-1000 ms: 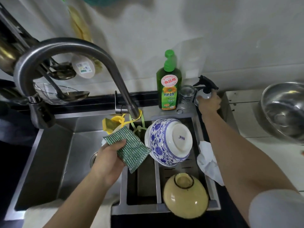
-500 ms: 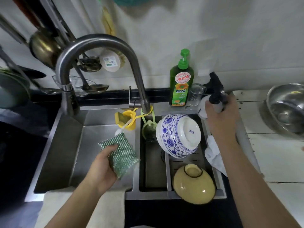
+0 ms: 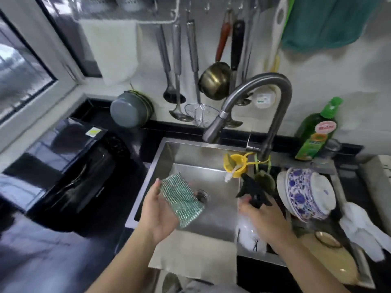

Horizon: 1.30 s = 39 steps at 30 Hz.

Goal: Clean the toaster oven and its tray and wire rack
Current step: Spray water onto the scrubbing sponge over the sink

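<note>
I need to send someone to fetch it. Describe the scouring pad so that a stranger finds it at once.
Start at the steel sink under the curved faucet. Above the basin's left half, the left hand holds the scouring pad up by its lower edge. It is a flat rectangle of green and silver mesh, unlike the black-nozzled spray bottle in the right hand.

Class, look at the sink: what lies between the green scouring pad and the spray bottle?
In the head view, between the scouring pad and the spray bottle lies bare sink floor, with the drain beside the pad.
</note>
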Each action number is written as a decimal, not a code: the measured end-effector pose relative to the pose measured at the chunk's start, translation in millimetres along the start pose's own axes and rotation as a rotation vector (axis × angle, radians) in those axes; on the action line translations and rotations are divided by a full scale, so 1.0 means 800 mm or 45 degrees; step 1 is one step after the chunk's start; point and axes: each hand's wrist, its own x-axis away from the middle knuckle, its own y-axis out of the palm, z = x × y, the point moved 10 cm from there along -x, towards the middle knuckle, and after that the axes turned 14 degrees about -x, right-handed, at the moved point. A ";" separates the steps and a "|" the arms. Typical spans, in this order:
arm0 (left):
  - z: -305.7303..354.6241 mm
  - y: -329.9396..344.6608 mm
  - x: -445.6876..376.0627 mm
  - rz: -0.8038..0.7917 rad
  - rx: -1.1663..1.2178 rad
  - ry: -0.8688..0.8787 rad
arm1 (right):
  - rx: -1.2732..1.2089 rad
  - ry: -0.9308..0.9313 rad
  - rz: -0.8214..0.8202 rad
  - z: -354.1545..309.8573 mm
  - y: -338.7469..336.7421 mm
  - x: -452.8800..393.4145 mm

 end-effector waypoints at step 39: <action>0.028 -0.034 -0.056 0.017 -0.238 -0.061 | 0.732 0.048 -0.297 -0.012 0.199 -0.009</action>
